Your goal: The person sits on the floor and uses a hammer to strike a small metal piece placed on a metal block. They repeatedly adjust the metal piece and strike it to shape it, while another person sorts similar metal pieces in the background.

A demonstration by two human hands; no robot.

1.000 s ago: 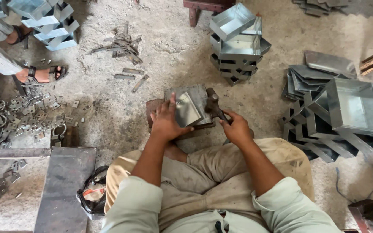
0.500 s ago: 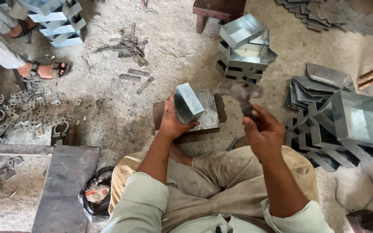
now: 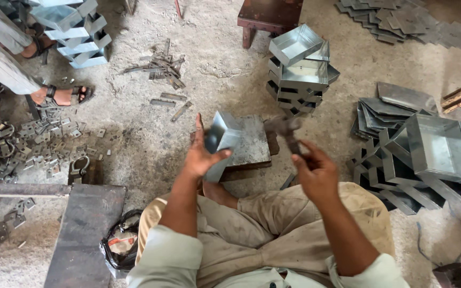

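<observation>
Since half a second ago, the right hand (image 3: 316,169) has swung the hammer (image 3: 286,130) back down toward the block (image 3: 252,143). It is a fist around the handle, wrist bent, and the hammer head is blurry. The left hand (image 3: 201,154) grips the tin box (image 3: 221,140), fingers up, holding it tilted on the block's left edge.
</observation>
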